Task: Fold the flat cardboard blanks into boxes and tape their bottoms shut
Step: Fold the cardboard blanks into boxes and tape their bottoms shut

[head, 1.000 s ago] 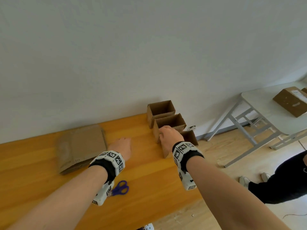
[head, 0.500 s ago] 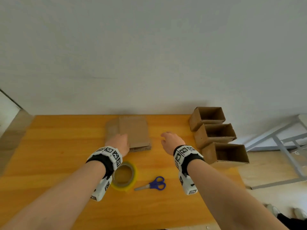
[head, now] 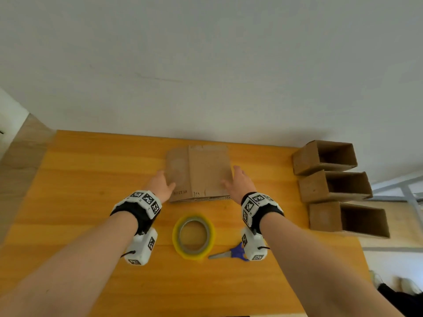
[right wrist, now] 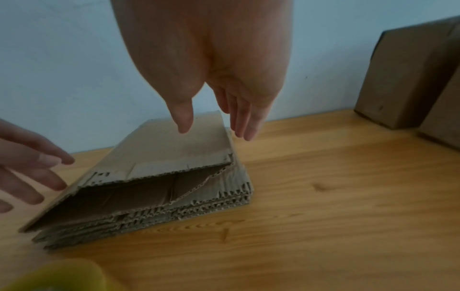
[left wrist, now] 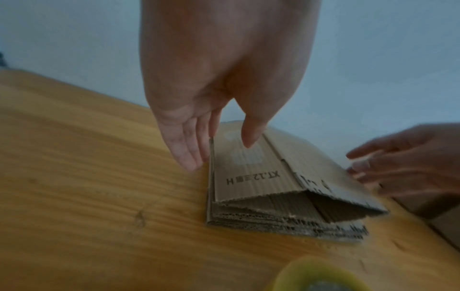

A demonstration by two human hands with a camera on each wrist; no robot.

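A stack of flat cardboard blanks (head: 199, 172) lies on the wooden table (head: 91, 179) near the wall. My left hand (head: 163, 184) is at its left edge, fingers (left wrist: 189, 155) straight down along the side and thumb over the top blank (left wrist: 251, 177). My right hand (head: 239, 183) is at the right edge, with its thumb above the top blank (right wrist: 169, 153) and straight fingers (right wrist: 245, 128) just past the side. Neither hand grips anything. The top blank gapes a little at its near end. Three folded boxes (head: 325, 156) (head: 334, 186) (head: 348, 218) lie open-ended at the right.
A yellow tape roll (head: 194, 236) lies flat between my wrists, near the front. Blue-handled scissors (head: 229, 252) lie just right of it, partly under my right wrist. The table's right edge is just beyond the boxes, with floor and a grey table frame (head: 409, 197) below.
My right hand left the row of boxes and moved left to the stack's right edge. My left hand slid to the stack's left edge. The view swung to centre on the stack.
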